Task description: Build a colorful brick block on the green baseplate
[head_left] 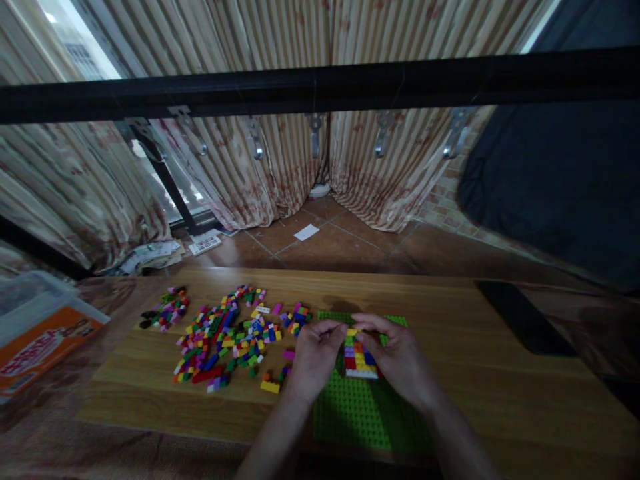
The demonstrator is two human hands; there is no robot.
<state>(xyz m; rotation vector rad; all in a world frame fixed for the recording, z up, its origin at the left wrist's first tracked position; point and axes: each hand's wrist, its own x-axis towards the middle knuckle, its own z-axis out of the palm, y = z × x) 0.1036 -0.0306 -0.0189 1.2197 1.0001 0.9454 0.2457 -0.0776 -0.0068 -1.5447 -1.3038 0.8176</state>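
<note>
A green baseplate (pixel 360 413) lies on the wooden table (pixel 500 387) in front of me. On it stands a small block of stacked bricks (pixel 359 357) in yellow, red, purple and white rows. My left hand (pixel 314 353) and my right hand (pixel 397 357) sit on either side of that block. The fingertips of both hands are pinched together at its top edge, on a small yellow brick (pixel 353 331). A heap of loose coloured bricks (pixel 225 337) is spread over the table to the left of my left hand.
An orange and white box (pixel 37 343) under a clear lid sits at the far left. A dark flat phone-like slab (pixel 523 317) lies at the right. A black bar (pixel 320 87) crosses overhead, with curtains and tiled floor beyond the table's far edge.
</note>
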